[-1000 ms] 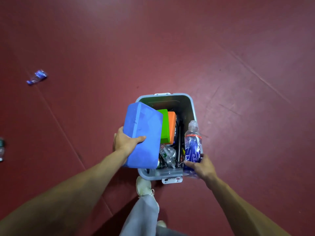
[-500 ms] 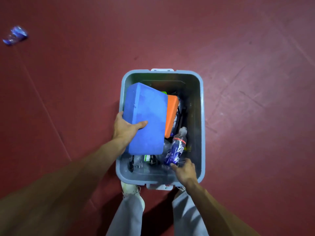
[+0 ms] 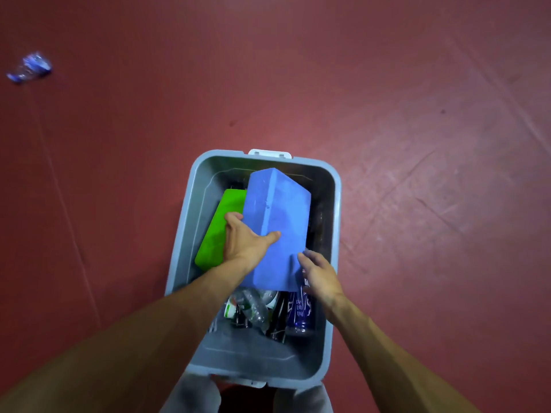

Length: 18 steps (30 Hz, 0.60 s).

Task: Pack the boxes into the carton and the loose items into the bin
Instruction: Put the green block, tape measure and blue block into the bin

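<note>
The bin sits on the red floor at my feet, with a stray bottle well off to its left. Inside, a green block lies along the left side. My left hand grips the blue block, thumb across its face. My right hand, fingers loosely spread, touches its lower corner above a blue-labelled bottle.

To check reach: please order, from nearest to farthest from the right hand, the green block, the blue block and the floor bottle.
From the right hand:
1. blue block, at its fingertips
2. green block, left side of the bin
3. floor bottle, far upper left
</note>
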Available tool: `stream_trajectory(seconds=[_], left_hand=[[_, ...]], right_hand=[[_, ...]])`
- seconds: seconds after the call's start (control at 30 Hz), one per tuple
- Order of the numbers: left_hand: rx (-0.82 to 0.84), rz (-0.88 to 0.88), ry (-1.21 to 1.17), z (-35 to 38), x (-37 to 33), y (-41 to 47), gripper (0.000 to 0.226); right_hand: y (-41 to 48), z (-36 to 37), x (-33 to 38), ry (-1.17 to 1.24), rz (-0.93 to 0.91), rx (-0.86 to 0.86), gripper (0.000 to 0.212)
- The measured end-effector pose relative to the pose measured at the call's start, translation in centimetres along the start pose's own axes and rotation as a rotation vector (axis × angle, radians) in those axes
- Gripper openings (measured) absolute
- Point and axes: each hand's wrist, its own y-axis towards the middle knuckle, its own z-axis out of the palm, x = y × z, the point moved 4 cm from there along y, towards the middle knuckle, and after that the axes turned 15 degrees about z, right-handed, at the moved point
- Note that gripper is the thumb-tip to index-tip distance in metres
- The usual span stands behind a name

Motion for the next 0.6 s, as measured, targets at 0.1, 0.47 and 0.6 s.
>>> stream_trajectory(seconds=[0.1,0.47,0.6], left_hand=[[0.056,0.03,0.029,2.8,0.0,2.0,0.077],[0.228,0.162,0.312,6.9,0.8,6.0,0.051],[0.357,0.119,0.371,6.5,2.7,5.7,0.079]], right_hand=[[2.7,-0.7,0.5,-0.053,-0.026,-0.046,0.051],[7.1,0.7,3.6,-0.096,-0.16,-0.04,0.064],[6.8,0.7,3.0,-0.245,-0.194,-0.063,0.056]])
